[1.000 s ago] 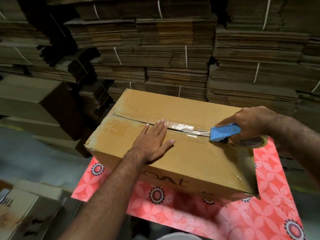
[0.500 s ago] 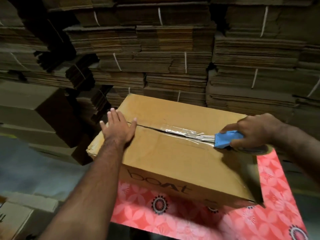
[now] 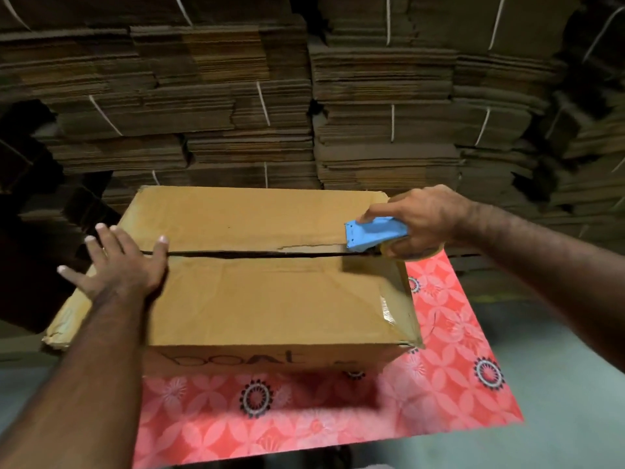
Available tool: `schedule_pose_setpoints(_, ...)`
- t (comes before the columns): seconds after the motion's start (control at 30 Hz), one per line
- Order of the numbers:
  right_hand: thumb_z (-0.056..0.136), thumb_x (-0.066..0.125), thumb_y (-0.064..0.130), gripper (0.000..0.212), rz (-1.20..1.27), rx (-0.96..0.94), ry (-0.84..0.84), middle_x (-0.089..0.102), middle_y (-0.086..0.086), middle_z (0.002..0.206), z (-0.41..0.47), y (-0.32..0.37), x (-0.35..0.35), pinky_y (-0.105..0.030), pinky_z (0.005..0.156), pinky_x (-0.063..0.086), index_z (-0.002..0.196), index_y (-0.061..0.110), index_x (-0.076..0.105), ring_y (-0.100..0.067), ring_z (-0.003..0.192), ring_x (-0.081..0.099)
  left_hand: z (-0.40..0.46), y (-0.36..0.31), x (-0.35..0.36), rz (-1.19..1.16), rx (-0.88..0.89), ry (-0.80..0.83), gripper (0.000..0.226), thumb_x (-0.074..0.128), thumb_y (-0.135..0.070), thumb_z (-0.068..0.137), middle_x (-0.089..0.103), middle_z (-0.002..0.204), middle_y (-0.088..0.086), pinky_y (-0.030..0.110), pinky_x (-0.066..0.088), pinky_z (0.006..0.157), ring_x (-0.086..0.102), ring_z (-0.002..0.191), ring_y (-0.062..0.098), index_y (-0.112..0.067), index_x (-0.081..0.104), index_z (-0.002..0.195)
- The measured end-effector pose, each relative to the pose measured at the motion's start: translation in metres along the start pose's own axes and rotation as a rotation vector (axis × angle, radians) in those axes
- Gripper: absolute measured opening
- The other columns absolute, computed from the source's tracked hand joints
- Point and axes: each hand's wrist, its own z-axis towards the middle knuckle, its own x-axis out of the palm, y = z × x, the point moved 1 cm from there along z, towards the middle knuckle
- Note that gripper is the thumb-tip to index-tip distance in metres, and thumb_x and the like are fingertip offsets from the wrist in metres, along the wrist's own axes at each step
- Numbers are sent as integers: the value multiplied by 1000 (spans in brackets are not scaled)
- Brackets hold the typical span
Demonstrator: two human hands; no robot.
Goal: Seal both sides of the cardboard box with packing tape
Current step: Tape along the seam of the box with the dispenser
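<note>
The blue tape dispenser (image 3: 373, 234) is held in a closed grip by the right hand (image 3: 419, 220), with the index finger laid along its top and the other fingers wrapped around the roll of packing tape (image 3: 414, 252) below it. The toothed front of the dispenser is placed at the right end of the centre seam (image 3: 250, 254), close to the right edge of the cardboard box (image 3: 257, 299). The left hand (image 3: 118, 265) is laid flat on the left part of the box top, its grip fully spread, with nothing held; the thumb is set at the left end of the seam and the outer fingers reach past the left edge. The seam is seen as a dark open line between the two flaps, and a torn strip of paper is visible beside it near the dispenser. Between the two hands the top of the box is free. The box is placed on a worktop covered by a red flowered cloth (image 3: 439, 384), of which a wide bare part is left at the front and at the right. Tied bundles of flattened cardboard (image 3: 372, 106) are stacked just behind the box.
</note>
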Motion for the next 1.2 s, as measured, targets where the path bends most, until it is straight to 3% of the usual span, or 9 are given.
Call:
schedule_pose_setpoints(0.27,79,55,68,65,25,153,75,61,11,115,-55,-40,45,-36,74,56,134,60,21,-18,98,64,17,7,16,-7,15,-34,110,-1,-87,80,-7,167,8,69,8,115,-7,153,30,-10,0,158)
schedule_pose_setpoints(0.43,84,58,63,64,79,155,57,59,6,117,-54,-46,56,-32,71,50,138,56,24,-18,97,61,61,27,53,5,6,-25,111,-3,-91,76,-9,167,12,70,6,114,-12,152,33,-17,0,159)
schedule_pose_setpoints(0.57,81,61,60,66,78,146,4,60,7,116,-52,-46,64,-32,71,51,138,54,27,-18,95,61,14,-3,19,-8,-37,-46,100,2,-79,86,-10,166,14,68,6,116,-10,153,29,-9,1,158)
schedule_pose_setpoints(0.63,82,62,58,66,100,141,-3,60,6,115,-51,-46,66,-31,69,49,137,54,27,-16,89,56,-25,-42,0,20,60,-32,89,5,-68,95,-10,167,12,65,0,118,-10,154,25,-6,2,158)
schedule_pose_setpoints(0.73,83,62,58,64,110,156,-8,59,4,115,-51,-46,68,-30,67,45,136,54,26,-13,84,49,-81,-115,-1,-2,458,-25,86,2,-68,95,-19,164,11,54,-8,119,-16,152,24,-9,-8,157)
schedule_pose_setpoints(0.87,84,63,59,66,135,152,-28,59,0,117,-54,-48,75,-32,68,45,139,51,28,-19,90,57,-160,-205,6,-34,937,94,94,1,-76,90,-27,161,7,48,-13,121,-22,150,18,-12,-12,157)
schedule_pose_setpoints(0.93,84,64,58,68,133,146,-46,59,-1,120,-55,-50,78,-31,68,42,142,49,30,-22,98,60,-197,-235,8,-17,1087,136,106,5,-85,85,-25,162,8,48,-11,123,-22,150,18,-9,-10,157)
schedule_pose_setpoints(1.1,84,64,58,69,151,116,-76,60,-1,119,-55,-55,85,-30,68,41,143,48,29,-22,96,60,-248,-271,18,17,1067,60,146,20,-105,59,-18,163,19,50,-2,124,-16,152,29,1,-6,156)
schedule_pose_setpoints(1.2,86,65,56,68,208,88,-119,58,2,114,-58,-57,90,-28,68,37,145,45,32,-15,86,49,-248,-274,24,55,1038,24,139,20,-100,63,-22,163,18,51,-3,124,-20,152,28,-1,-11,156)
